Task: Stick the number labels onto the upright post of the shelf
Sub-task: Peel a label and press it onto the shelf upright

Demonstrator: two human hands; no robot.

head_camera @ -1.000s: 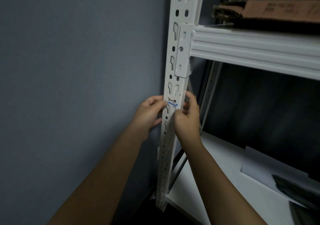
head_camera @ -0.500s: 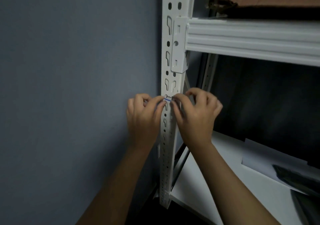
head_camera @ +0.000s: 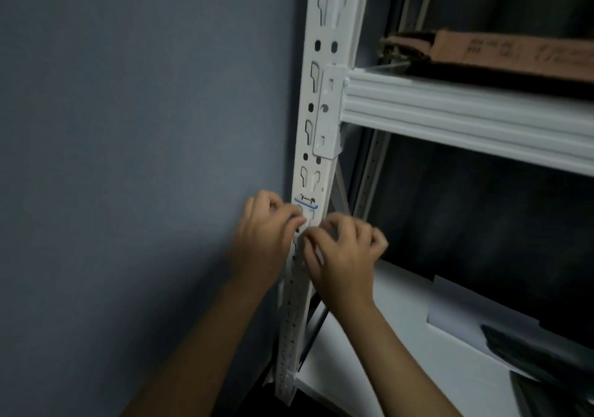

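A: Start close in. What are the hands doing?

B: Both reach up from the bottom edge to the white upright post [head_camera: 316, 172]. The left hand [head_camera: 266, 239] sits on the post's left side, fingers curled, fingertips at the post's front face just under the label. The right hand [head_camera: 345, 255] is at the post's right edge, slightly lower, fingers also curled, thumb and forefinger tips against the metal.

A: Is either grip holding something?

B: I cannot tell. The fingertips blur together where the two hands nearly meet, and a pale strip shows there, but whether it is pinched or merely pressed is unclear.

A: And the number label?

B: The number label [head_camera: 307, 201] is on the post's front face, just above the hands, below a pair of keyhole slots. It bears dark characters too small to read, with a blue line beneath them.

A: Farther back?

B: A white shelf beam [head_camera: 466, 120] hooks into the post above. A cardboard box [head_camera: 514, 53] lies on that level. The lower shelf board [head_camera: 401, 352] carries a white sheet [head_camera: 466, 313] and something dark at the right. A blue-grey wall [head_camera: 128, 127] stands to the left.
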